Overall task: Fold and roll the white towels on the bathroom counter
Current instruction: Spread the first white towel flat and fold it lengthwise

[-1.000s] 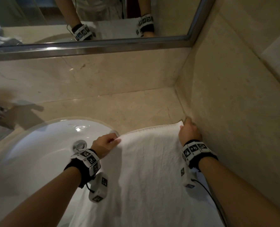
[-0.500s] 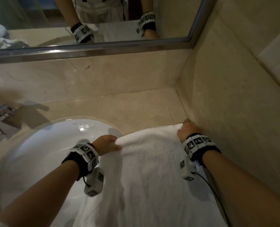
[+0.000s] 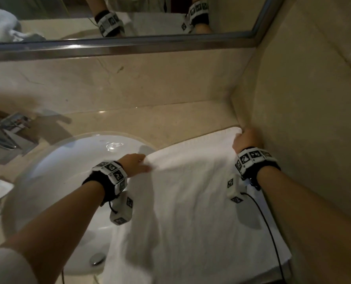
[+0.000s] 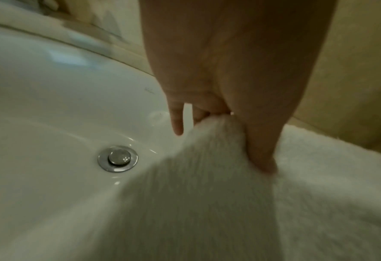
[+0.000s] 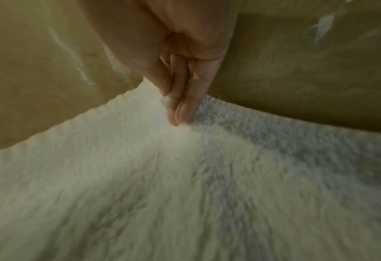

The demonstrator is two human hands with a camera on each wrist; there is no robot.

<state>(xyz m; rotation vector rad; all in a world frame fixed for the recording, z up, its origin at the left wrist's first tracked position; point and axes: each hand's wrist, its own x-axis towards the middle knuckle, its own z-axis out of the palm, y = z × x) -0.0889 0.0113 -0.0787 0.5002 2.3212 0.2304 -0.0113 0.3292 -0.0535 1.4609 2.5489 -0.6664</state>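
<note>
both hands pinch the white towel [image 3: 191, 201] at its far corners: left hand [image 3: 134, 165] at 9 o'clock, right hand [image 3: 245, 140] at 3. folding underway; next, draw both corners back evenly.

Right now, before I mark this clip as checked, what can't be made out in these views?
- Towel's near edge: cut off by the head view's bottom edge.
- Right hand's grip: head view shows only its back; in the blurred right wrist view the fingertips touch the pile, but a pinch can't be confirmed.
- Faucet: cropped and blurred at the head view's left edge.
- Towel's layers: unclear in every view.
</note>
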